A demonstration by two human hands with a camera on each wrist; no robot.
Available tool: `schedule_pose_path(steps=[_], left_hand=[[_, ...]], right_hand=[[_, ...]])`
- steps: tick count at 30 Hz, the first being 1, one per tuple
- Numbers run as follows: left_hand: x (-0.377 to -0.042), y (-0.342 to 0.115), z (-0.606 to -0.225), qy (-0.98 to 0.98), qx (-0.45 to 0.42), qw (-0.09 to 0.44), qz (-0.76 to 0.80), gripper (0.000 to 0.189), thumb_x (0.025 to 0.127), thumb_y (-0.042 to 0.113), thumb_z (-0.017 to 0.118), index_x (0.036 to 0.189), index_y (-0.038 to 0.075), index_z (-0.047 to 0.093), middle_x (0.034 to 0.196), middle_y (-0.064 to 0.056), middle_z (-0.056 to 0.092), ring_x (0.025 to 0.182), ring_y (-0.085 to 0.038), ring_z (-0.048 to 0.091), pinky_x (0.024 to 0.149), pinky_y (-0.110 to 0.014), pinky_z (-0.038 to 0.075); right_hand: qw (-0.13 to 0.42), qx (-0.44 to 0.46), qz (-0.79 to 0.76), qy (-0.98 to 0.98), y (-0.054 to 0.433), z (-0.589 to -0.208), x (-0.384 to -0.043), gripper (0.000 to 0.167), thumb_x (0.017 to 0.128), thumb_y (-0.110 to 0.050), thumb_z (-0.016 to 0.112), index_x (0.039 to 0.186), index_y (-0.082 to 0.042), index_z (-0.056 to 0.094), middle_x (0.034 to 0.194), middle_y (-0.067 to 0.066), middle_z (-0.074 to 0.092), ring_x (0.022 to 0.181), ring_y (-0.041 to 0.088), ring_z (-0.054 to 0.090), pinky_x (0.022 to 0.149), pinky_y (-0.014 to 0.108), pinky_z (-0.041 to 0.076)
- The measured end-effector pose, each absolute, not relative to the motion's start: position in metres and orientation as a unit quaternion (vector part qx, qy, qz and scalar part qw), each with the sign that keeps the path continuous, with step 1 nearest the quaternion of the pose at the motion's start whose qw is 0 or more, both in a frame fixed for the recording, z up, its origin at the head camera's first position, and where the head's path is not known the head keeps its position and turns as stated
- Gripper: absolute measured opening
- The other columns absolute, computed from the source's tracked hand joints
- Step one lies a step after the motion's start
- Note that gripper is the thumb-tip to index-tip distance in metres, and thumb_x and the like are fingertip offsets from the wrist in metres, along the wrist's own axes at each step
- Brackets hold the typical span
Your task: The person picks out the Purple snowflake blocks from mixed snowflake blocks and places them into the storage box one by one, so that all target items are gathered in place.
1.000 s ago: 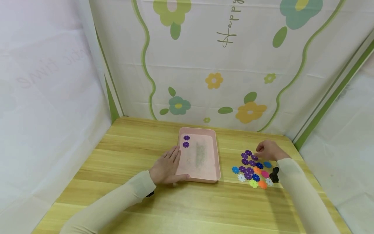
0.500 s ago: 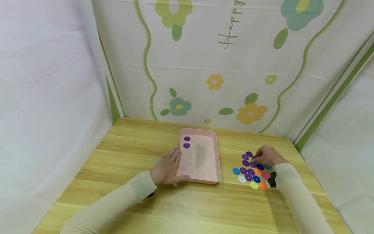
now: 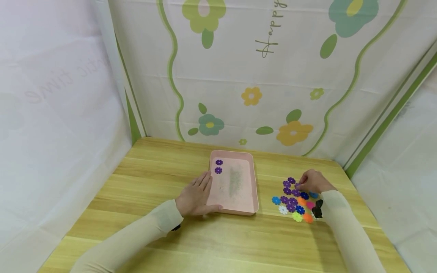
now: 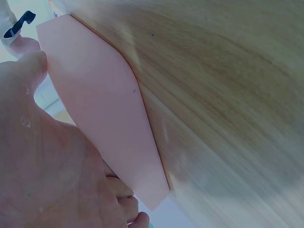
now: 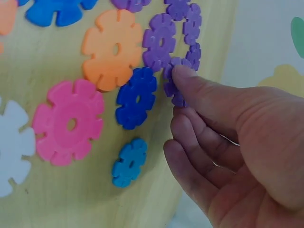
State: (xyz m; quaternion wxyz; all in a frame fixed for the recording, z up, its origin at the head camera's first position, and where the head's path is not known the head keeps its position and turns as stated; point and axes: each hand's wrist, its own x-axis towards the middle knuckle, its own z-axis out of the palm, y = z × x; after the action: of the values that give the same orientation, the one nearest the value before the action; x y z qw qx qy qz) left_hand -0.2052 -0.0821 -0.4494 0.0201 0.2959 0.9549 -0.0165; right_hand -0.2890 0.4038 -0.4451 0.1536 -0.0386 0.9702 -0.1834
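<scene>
My left hand (image 3: 194, 195) rests against the near left corner of a pink tray (image 3: 247, 185), its fingers straight along the side wall. In the left wrist view the tray's outer wall (image 4: 99, 90) shows beside the palm. Two purple snowflake discs (image 3: 218, 170) lie inside the tray at its far left. Over the loose pile on the right, my right hand (image 3: 315, 181) pinches a purple snowflake disc (image 5: 169, 85) between thumb and fingers. The thumb partly hides that disc. It looks close to another purple disc (image 5: 159, 42); whether they touch I cannot tell.
Around the right hand lie several snowflake discs: dark blue (image 5: 137, 99), light blue (image 5: 130, 163), orange (image 5: 114, 50), pink (image 5: 70, 122) and white (image 3: 283, 209). The wooden table (image 3: 239, 242) ends at a patterned cloth wall (image 3: 222, 94) behind the tray.
My right hand has moved slightly left and down onto a purple disc, and its fingers have closed on it. The left hand stays at the tray.
</scene>
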Motion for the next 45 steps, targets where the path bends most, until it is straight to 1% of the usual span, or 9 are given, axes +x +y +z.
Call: schedule_pose_path(steps=[3,7,11,19,27,32,37,42,45], left_hand=[[-0.205,-0.082,-0.45,0.955,0.297,0.017,-0.012,0.11,0.098,0.082,0.04,0.16,-0.008,0.035,0.172,-0.026,0.028,0.161,-0.039,0.031,0.129,-0.048,0.036],[-0.205,-0.081,-0.451,0.954,0.3,0.015,-0.011,0.11,0.098,0.081,0.041,0.16,-0.009,0.035,0.171,-0.027,0.028,0.161,-0.039,0.031,0.129,-0.049,0.036],[-0.206,-0.082,-0.452,0.953,0.301,0.017,-0.015,0.11,0.098,0.081,0.041,0.16,-0.009,0.034,0.171,-0.027,0.028,0.161,-0.04,0.03,0.129,-0.048,0.035],[-0.208,-0.082,-0.451,0.955,0.294,0.022,-0.029,0.111,0.097,0.084,0.036,0.162,-0.006,0.034,0.172,-0.025,0.028,0.161,-0.038,0.03,0.129,-0.047,0.035],[-0.208,-0.083,-0.45,0.955,0.292,0.026,-0.036,0.112,0.097,0.086,0.034,0.162,-0.006,0.033,0.173,-0.024,0.028,0.162,-0.037,0.03,0.129,-0.047,0.035],[-0.208,-0.083,-0.45,0.955,0.293,0.025,-0.039,0.112,0.097,0.086,0.034,0.162,-0.006,0.034,0.172,-0.024,0.028,0.161,-0.037,0.03,0.129,-0.047,0.035],[-0.208,-0.083,-0.449,0.956,0.289,0.027,-0.042,0.112,0.096,0.086,0.034,0.162,-0.005,0.034,0.173,-0.024,0.028,0.162,-0.037,0.03,0.129,-0.046,0.035],[-0.207,-0.082,-0.45,0.956,0.289,0.026,-0.041,0.113,0.096,0.087,0.033,0.162,-0.005,0.034,0.173,-0.023,0.027,0.162,-0.036,0.03,0.13,-0.045,0.035],[-0.207,-0.081,-0.449,0.956,0.291,0.02,-0.038,0.113,0.096,0.087,0.034,0.162,-0.005,0.035,0.173,-0.024,0.028,0.161,-0.036,0.03,0.129,-0.046,0.036]], right_hand=[[0.151,-0.041,-0.19,0.969,0.404,-0.442,-0.29,0.012,0.097,-0.016,0.077,0.095,-0.004,0.073,0.093,0.009,0.075,0.077,0.019,0.065,0.072,0.035,0.058],[0.151,-0.052,-0.193,0.968,0.403,-0.435,-0.29,0.009,0.099,-0.01,0.07,0.101,-0.002,0.074,0.095,0.01,0.075,0.08,0.02,0.065,0.071,0.035,0.058],[0.139,-0.08,-0.181,0.97,0.395,-0.424,-0.289,0.011,0.101,-0.008,0.068,0.101,0.0,0.076,0.094,0.012,0.075,0.081,0.021,0.064,0.072,0.036,0.057],[0.126,-0.129,-0.186,0.966,0.362,-0.399,-0.291,0.014,0.103,-0.013,0.068,0.104,-0.002,0.077,0.099,0.013,0.077,0.081,0.019,0.061,0.073,0.033,0.055],[0.126,-0.183,-0.194,0.955,0.307,-0.381,-0.296,0.009,0.101,-0.012,0.07,0.1,-0.007,0.078,0.095,0.008,0.077,0.08,0.021,0.066,0.073,0.032,0.055],[0.133,-0.216,-0.19,0.948,0.261,-0.373,-0.299,0.009,0.101,-0.012,0.071,0.096,-0.009,0.078,0.093,0.005,0.078,0.08,0.015,0.065,0.077,0.033,0.056],[0.146,-0.252,-0.193,0.937,0.217,-0.372,-0.304,0.01,0.101,-0.009,0.071,0.093,-0.007,0.076,0.092,0.005,0.078,0.081,0.014,0.067,0.078,0.032,0.058],[0.161,-0.251,-0.203,0.933,0.18,-0.376,-0.308,0.008,0.1,-0.01,0.072,0.093,-0.008,0.075,0.092,0.003,0.076,0.081,0.014,0.064,0.078,0.029,0.058],[0.165,-0.244,-0.211,0.932,0.163,-0.382,-0.311,0.006,0.1,-0.01,0.073,0.094,-0.009,0.075,0.093,0.002,0.076,0.083,0.014,0.065,0.08,0.03,0.059]])
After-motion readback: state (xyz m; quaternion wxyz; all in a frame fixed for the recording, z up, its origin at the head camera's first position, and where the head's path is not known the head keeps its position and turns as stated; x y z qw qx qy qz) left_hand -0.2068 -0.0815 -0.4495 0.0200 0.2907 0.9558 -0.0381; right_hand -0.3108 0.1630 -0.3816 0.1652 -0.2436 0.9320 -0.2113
